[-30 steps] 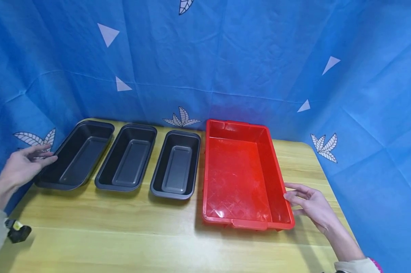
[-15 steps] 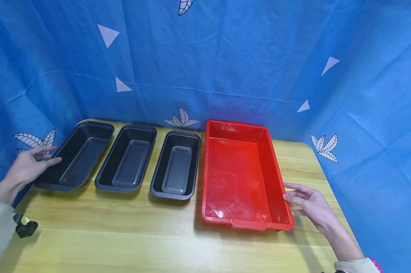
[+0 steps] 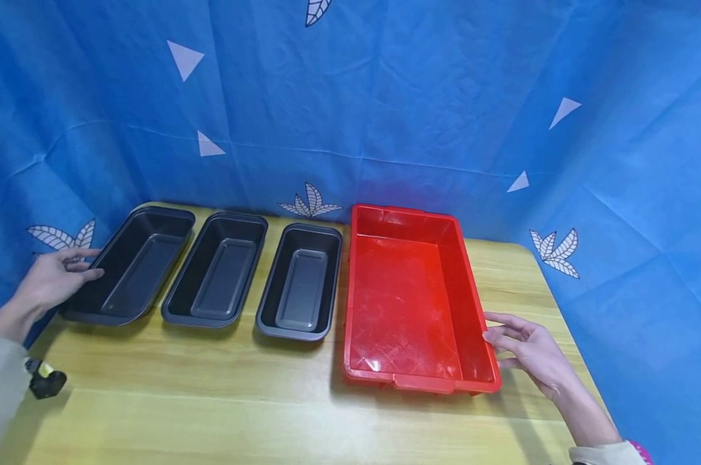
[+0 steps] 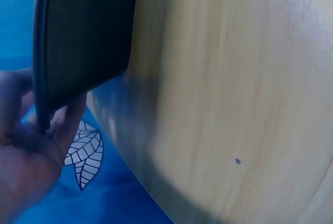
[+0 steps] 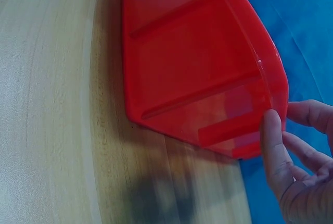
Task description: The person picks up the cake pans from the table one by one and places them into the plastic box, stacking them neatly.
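In the head view my left hand (image 3: 52, 279) is at the outer long side of the leftmost dark loaf pan (image 3: 137, 268). The left wrist view shows that pan's rim (image 4: 41, 73) between my thumb and fingers. My right hand (image 3: 533, 352) holds the right rim of a red plastic bin (image 3: 405, 303). From the right wrist view, my thumb (image 5: 276, 153) lies at the bin's edge, with the other fingers past the rim. Two more loaf pans, a middle pan (image 3: 225, 274) and a smaller pan (image 3: 300, 284), stand between. No contents show in any of them.
All the containers stand on a light wooden table (image 3: 210, 400). A blue patterned cloth (image 3: 431, 97) hangs behind and along both sides. A small black device (image 3: 46, 382) sits by my left sleeve. The bin's near rim carries a lip handle (image 3: 423, 383).
My left hand has moved slightly right and inward at the leftmost loaf pan. The red bin has shifted very slightly left, my right hand staying at its rim. The loaf pans look unmoved.
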`<act>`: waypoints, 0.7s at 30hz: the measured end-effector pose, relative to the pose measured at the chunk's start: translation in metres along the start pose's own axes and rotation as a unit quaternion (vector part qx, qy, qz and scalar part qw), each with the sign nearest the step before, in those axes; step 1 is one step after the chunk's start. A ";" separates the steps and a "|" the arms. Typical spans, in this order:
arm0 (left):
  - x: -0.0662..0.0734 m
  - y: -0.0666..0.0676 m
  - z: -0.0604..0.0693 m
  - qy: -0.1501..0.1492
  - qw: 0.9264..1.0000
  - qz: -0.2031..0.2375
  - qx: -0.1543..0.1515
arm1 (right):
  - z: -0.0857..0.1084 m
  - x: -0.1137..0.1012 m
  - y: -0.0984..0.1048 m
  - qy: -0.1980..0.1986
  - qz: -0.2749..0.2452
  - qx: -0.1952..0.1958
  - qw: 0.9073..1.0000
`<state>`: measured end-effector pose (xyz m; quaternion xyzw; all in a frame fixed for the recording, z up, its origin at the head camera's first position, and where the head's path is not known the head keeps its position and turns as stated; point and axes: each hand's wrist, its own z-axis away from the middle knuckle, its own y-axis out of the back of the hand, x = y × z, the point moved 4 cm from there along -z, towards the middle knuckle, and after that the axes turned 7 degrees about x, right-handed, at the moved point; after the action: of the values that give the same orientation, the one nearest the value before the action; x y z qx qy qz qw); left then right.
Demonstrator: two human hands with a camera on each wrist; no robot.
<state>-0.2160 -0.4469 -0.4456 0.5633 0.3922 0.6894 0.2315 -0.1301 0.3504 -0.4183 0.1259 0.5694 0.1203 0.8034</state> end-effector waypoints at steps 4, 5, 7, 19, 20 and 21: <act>0.002 0.002 0.003 0.003 1.000 0.007 -0.006 | 0.001 0.000 0.000 0.000 -0.001 0.000 1.000; 0.002 0.002 0.004 0.006 1.000 0.009 -0.008 | 0.001 0.000 0.000 -0.001 -0.002 0.000 1.000; 0.002 0.002 0.006 0.009 1.000 0.014 -0.011 | 0.000 0.000 0.000 -0.002 -0.004 -0.001 1.000; -0.007 0.006 0.011 0.005 0.999 0.033 0.002 | -0.001 0.001 0.001 0.000 -0.005 -0.005 1.000; -0.008 0.007 0.012 0.007 0.999 0.040 -0.001 | -0.001 0.001 0.001 -0.001 -0.008 -0.006 1.000; -0.008 0.007 0.012 0.010 0.999 0.047 -0.004 | 0.000 0.002 0.001 -0.001 -0.014 -0.007 1.000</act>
<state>-0.2019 -0.4540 -0.4445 0.5732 0.3648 0.7066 0.1978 -0.1299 0.3524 -0.4198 0.1128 0.5693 0.1131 0.8065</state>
